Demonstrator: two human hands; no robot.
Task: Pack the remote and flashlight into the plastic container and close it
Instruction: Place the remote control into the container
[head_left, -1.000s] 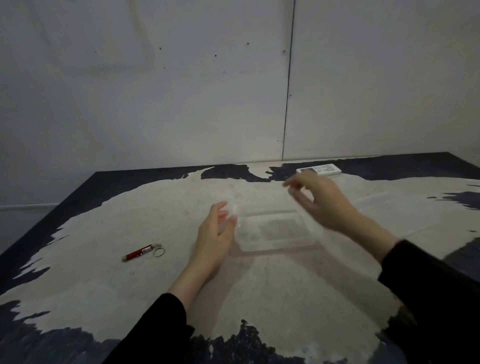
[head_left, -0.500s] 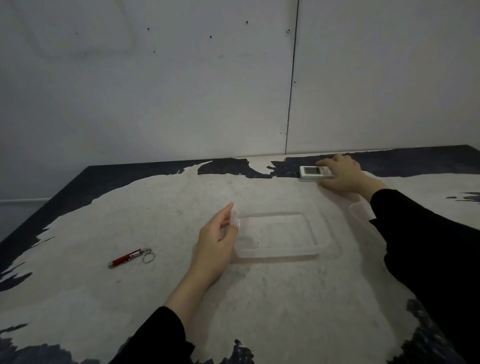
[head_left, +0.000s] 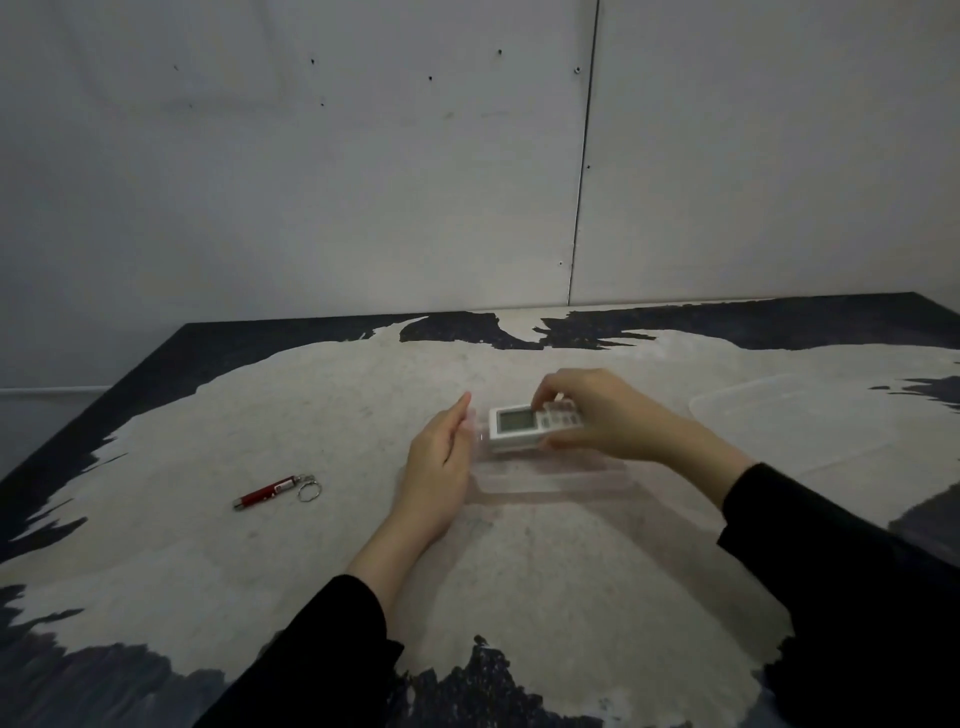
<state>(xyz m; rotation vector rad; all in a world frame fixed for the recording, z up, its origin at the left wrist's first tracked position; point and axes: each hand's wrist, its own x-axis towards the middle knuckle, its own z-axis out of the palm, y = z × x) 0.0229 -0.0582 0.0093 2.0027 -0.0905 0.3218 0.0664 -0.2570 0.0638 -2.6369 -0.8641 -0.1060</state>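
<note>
A white remote with a grey screen is gripped in my right hand, held just over the left end of the clear plastic container on the table. My left hand rests against the container's left edge, thumb and fingers on its corner. A small red flashlight with a key ring lies on the table to the left, well apart from both hands. The container's clear lid lies flat to the right.
The table has a worn pale top with dark patches around its edges. A grey wall stands right behind its far edge. The left edge of the table runs diagonally at the far left.
My right hand took the remote from the far edge of the table and carried it back over the container. My left hand stayed at the container's left edge.
</note>
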